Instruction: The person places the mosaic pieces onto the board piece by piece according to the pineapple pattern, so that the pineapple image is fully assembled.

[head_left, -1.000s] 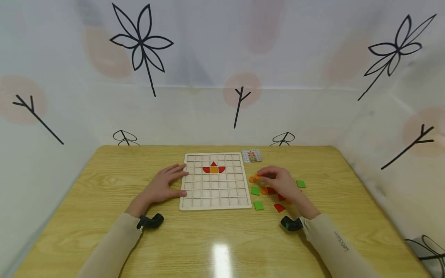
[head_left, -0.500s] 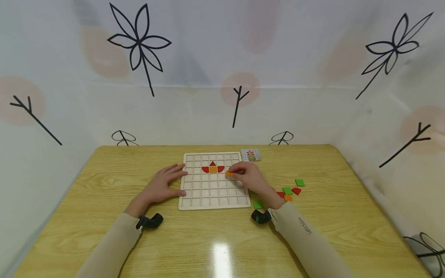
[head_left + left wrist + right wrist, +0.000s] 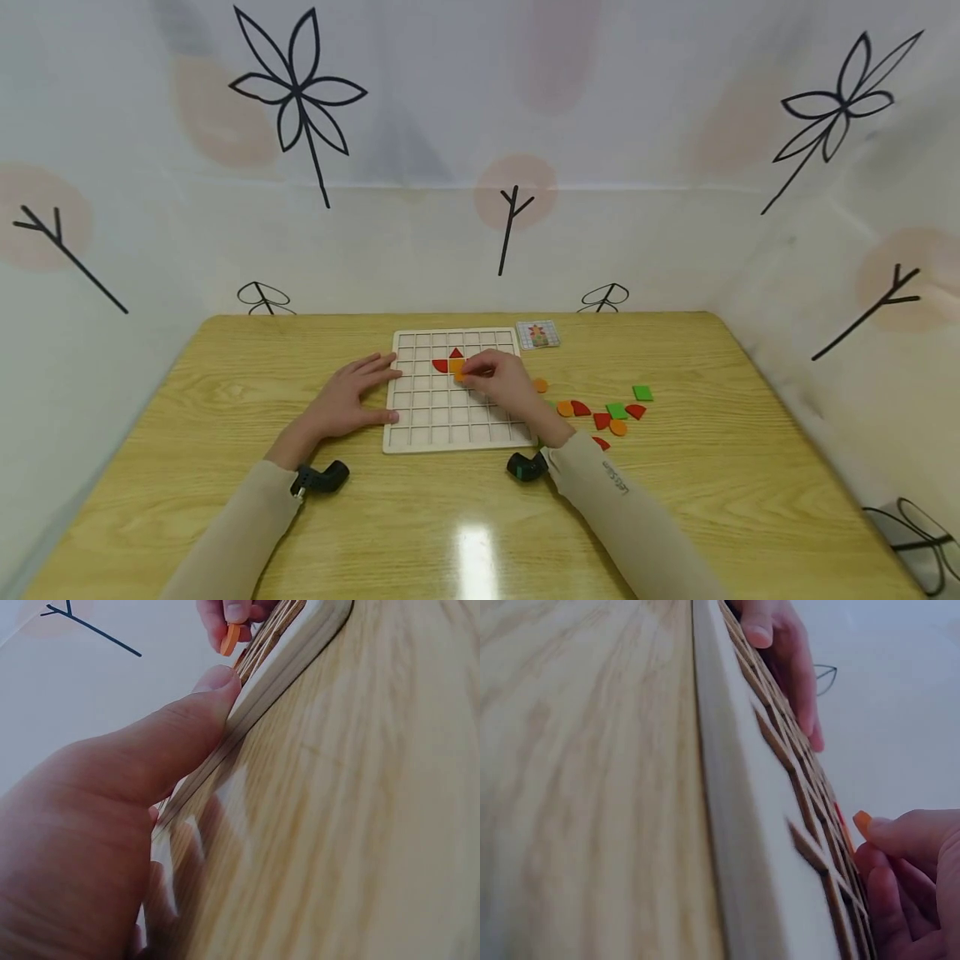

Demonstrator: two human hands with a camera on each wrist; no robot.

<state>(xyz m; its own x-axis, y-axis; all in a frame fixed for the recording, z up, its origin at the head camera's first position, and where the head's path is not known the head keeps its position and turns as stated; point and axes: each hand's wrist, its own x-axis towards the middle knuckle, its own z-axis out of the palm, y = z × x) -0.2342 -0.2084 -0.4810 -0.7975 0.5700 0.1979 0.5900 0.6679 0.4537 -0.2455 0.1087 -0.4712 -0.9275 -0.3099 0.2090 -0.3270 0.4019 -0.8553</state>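
A pale wooden grid board (image 3: 417, 417) lies on the table. My right hand (image 3: 504, 383) pinches an orange round piece (image 3: 229, 641) between thumb and fingertips, close over the upper middle of the grid; the piece shows edge-on in the left wrist view. Just beyond it, an orange square (image 3: 455, 366) sits in a cell with a red triangle (image 3: 456, 353) above and a red quarter circle (image 3: 439, 366) to its left. The right hand covers the cells on the other side. My left hand (image 3: 345, 400) rests at the board's left edge, fingers spread and thumb on the rim.
Loose pieces lie right of the board, among them orange circles (image 3: 618, 427), red quarter circles (image 3: 635, 412) and green squares (image 3: 642, 392). A small picture card (image 3: 537, 334) lies by the board's far right corner. A patterned cloth (image 3: 420, 250) hangs behind the wooden table (image 3: 405, 517).
The right hand has moved left from the loose pieces to the middle of the board, carrying an orange round piece. The left hand has stayed at the board's edge.
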